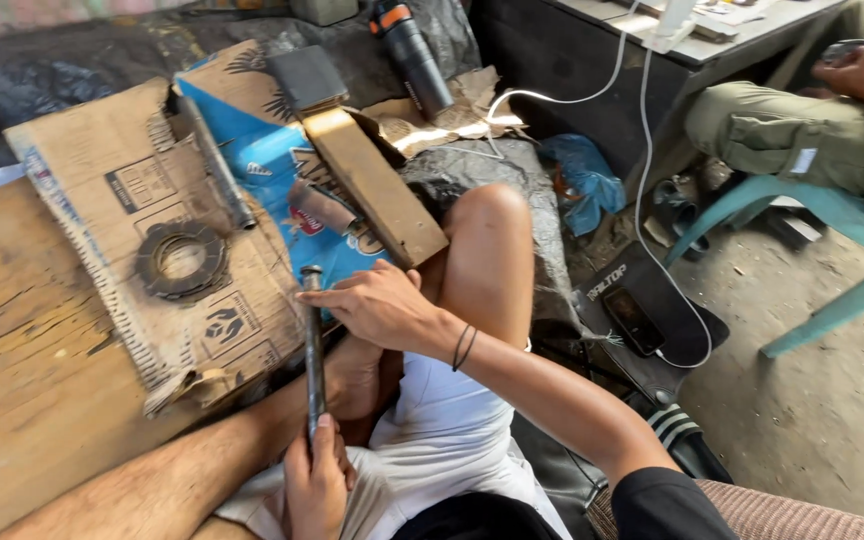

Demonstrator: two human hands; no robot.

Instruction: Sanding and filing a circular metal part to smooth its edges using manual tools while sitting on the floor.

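Workshop floor: a toothed metal ring [181,260] lies on torn cardboard [102,200], w/ a long dark rod [216,164] angled just beside it & a wooden block [372,185] across a blue printed sheet [262,160]. Farther back, a black flask w/ orange collar [414,55] lies on scrap card. At right, a phone [634,320] on a dark pouch trails a white cable [642,150]; another person's leg in olive trousers [782,135] rests on a teal plastic chair [832,250].

Left hand [314,480] grips a metal rod [313,345] (upright, apparently), right hand [377,305] touching its upper part.
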